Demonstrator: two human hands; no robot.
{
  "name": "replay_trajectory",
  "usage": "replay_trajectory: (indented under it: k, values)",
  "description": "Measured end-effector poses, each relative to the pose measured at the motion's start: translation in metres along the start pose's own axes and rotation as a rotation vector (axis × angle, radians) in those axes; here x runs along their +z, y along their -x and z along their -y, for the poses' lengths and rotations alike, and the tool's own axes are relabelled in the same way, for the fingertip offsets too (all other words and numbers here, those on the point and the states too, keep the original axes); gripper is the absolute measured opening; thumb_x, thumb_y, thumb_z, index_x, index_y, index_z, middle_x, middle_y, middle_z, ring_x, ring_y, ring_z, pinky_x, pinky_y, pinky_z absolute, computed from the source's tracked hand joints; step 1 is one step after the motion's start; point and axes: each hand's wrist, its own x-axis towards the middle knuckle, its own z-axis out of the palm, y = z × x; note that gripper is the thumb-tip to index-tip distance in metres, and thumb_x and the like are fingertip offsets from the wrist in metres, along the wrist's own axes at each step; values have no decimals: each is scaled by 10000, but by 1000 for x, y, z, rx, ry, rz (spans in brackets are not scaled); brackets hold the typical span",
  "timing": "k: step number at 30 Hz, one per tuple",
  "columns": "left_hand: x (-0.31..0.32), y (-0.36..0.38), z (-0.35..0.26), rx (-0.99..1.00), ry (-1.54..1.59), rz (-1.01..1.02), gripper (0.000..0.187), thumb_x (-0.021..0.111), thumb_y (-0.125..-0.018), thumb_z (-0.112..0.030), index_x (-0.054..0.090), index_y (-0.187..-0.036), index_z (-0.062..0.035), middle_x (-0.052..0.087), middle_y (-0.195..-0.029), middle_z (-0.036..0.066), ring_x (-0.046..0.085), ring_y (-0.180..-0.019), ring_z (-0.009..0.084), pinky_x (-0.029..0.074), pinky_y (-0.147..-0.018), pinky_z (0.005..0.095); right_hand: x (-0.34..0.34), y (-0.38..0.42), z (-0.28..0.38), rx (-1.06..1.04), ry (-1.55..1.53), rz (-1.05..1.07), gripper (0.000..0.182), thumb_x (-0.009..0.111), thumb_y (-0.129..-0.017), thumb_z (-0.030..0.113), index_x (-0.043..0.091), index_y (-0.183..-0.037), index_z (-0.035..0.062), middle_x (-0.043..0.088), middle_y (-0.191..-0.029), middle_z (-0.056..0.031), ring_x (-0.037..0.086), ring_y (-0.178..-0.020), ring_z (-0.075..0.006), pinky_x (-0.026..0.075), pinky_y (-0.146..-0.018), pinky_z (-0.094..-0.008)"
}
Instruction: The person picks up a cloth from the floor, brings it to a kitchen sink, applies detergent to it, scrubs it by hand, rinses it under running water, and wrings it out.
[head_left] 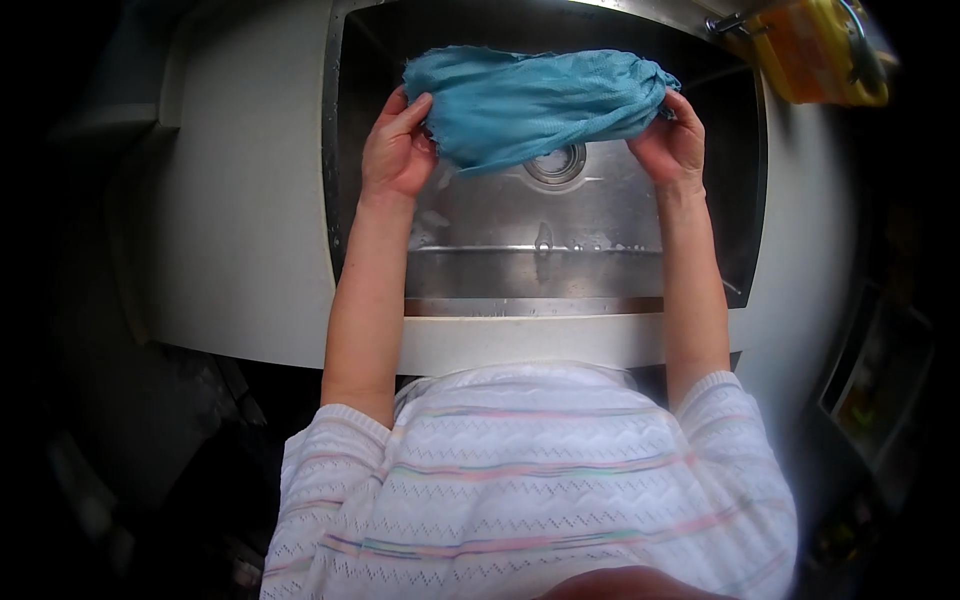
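Observation:
A blue cloth [535,105] is stretched sideways between my two hands, above the stainless steel sink [500,220]. My left hand [400,145] pinches its left end, thumb on top. At the other end, where the fabric is bunched, my right hand [672,140] grips it with the fingers partly behind the folds. Under the cloth's lower edge, part of the round drain [556,165] shows. Water drops and a little foam lie on the sink floor.
A pale countertop [235,200] surrounds the sink. Toward the back right stands a yellow and orange container [815,55], with a metal tap-like piece [725,25] beside it. The counter's front edge [530,340] runs between my body and the basin.

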Motion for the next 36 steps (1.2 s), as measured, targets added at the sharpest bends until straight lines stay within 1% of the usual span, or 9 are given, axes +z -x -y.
replay_trajectory:
  k: [4, 7, 8, 10, 15, 21, 27, 34, 36]
  values:
    - [3, 3, 0, -30, 143, 54, 181, 483, -856, -138, 528, -1026, -96, 554, -1026, 61, 515, -972, 200, 406, -865, 366, 41, 20, -19, -13, 180, 35, 285, 483, -834, 132, 492, -1110, 61, 566, -1038, -79, 540, -991, -218, 428, -874, -403]
    - [-14, -12, 37, -155, 232, 306, 381, 322, -907, -304, 417, -1196, -75, 433, -1229, 115, 398, -1136, 288, 290, -981, 427, 100, 41, -85, 20, 885, 191, 327, 572, -794, 119, 512, -1112, 70, 522, -1092, -45, 533, -965, -178, 432, -857, -311]
    - [-16, -14, 52, -213, 283, 496, 403, 301, -910, -317, 406, -1215, -76, 413, -1248, 121, 385, -1145, 293, 275, -993, 418, 96, 47, -116, -101, 1244, 403, 305, 624, -754, 120, 556, -1049, 80, 556, -1023, -64, 551, -906, -171, 448, -789, -283]
    - [34, 25, 60, -236, 290, 318, 458, 277, -905, -355, 380, -1247, -69, 393, -1263, 133, 374, -1149, 299, 259, -1004, 400, 85, 60, -158, -675, 1912, 586, 215, 651, -682, 108, 598, -886, 65, 590, -847, -87, 573, -775, -227, 460, -655, -279]
    - [28, 54, 47, -128, 374, 392, 403, 319, -907, -276, 390, -1241, -61, 413, -1248, 121, 389, -1136, 306, 293, -977, 435, 75, 55, -159, -689, 1696, 666, 194, 638, -705, 117, 603, -882, 45, 604, -788, -78, 584, -743, -207, 466, -654, -276]
    - [-10, 89, 0, 298, 174, 81, 286, 423, -880, -192, 490, -1114, -43, 502, -1142, 124, 429, -1116, 293, 320, -949, 478, 66, 77, -92, 194, 1039, 465, 283, 628, -775, 212, 593, -994, 36, 583, -904, -42, 560, -836, -118, 469, -776, -246]
    - [14, 154, -37, 631, -10, -268, 199, 504, -845, -130, 537, -1041, -124, 527, -1066, 90, 497, -997, 274, 384, -851, 482, 70, 95, -10, -41, 1210, 480, 242, 640, -751, 106, 605, -987, 65, 594, -823, -25, 575, -756, -99, 493, -762, -234]
    - [15, 233, -83, 892, -19, -190, 204, 474, -863, -129, 516, -1062, -120, 526, -1051, 94, 495, -991, 257, 424, -830, 468, 102, 87, 28, -426, 1370, 559, 177, 542, -818, 62, 600, -985, 71, 585, -781, 9, 515, -700, -32, 431, -616, -176]
    - [12, 256, -96, 915, -3, -217, 227, 445, -879, -147, 486, -1099, -111, 504, -1090, 106, 482, -1018, 267, 426, -841, 461, 125, 92, 28, -412, 1289, 292, 187, 568, -809, 100, 587, -993, 70, 595, -789, -2, 540, -694, -47, 446, -562, -178]
